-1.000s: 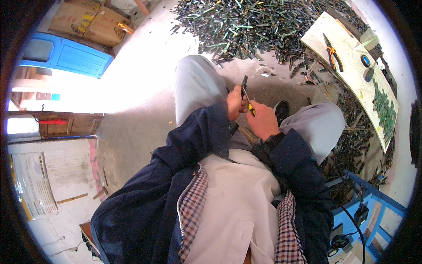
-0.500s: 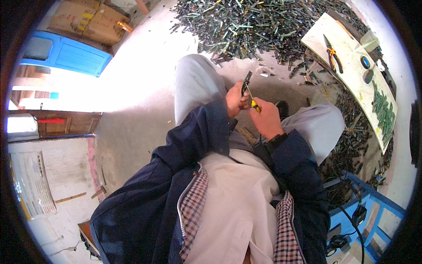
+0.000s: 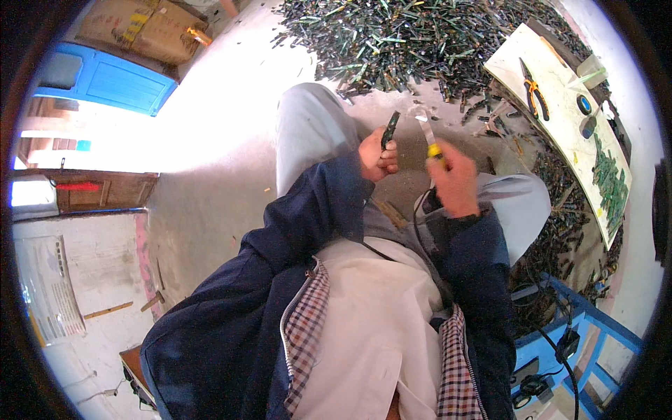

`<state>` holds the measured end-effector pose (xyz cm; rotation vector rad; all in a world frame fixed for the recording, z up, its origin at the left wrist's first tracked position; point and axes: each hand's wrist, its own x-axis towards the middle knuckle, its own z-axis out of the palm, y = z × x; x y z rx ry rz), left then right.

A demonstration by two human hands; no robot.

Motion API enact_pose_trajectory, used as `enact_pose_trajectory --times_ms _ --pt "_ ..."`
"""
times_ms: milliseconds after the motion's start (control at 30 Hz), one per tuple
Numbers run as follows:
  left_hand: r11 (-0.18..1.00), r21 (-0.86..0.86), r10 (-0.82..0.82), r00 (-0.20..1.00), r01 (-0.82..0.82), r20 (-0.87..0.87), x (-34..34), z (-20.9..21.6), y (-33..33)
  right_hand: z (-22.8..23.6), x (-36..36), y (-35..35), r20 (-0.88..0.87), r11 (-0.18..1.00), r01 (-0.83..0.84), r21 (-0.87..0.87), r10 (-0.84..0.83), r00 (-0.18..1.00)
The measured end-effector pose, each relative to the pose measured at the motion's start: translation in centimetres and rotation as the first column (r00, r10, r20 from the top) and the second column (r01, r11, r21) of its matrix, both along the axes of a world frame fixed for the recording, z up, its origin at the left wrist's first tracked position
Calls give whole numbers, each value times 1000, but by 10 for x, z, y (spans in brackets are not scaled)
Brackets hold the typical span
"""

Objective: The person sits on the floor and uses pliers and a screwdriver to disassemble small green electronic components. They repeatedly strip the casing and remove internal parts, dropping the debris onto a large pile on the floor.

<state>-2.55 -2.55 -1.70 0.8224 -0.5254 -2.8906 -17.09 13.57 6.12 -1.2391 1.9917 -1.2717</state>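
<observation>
My left hand (image 3: 376,155) is closed around a narrow dark strip-like piece (image 3: 391,129), whose far end sticks up past the fingers. To the right of it and apart from it, my right hand (image 3: 456,180) grips a yellow-handled tool (image 3: 435,151) with a metal blade or shaft aimed away from me. Motion blurs the tool and that hand, so the shape of its tip cannot be made out. Both hands are above the floor between my knees.
Ahead lies a big heap of dark strips (image 3: 392,49), with more scattered rightward. On a pale board (image 3: 514,63) at right are orange-handled pliers (image 3: 534,91), a blue tape roll (image 3: 584,105) and green strips (image 3: 610,182). A blue frame (image 3: 602,315) with cables stands at lower right.
My right hand has drawn the yellow-handled tool away from the dark piece, moving to the right. My left hand has stayed nearly in place, still holding the piece.
</observation>
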Motion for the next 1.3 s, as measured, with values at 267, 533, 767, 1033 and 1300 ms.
enact_pose_trajectory --times_ms 267,533,767,1033,1300 --pt "994 65 -75 989 83 -125 -1 10 -1 17 -136 12 -543 770 612 -178 -596 592" --pt "993 105 -44 995 54 -92 1 20 1 8 -226 9 -727 629 777 29 -520 448" --pt "996 90 8 1000 -11 30 6 32 1 -3 -259 5 -743 569 822 34 -535 401" --pt "981 191 49 997 -37 -59 12 24 0 -15 -277 0 -813 577 817 14 -469 345" --pt "984 161 97 990 -80 -101 6 30 3 10 -252 -12 -795 789 511 -340 -532 291"
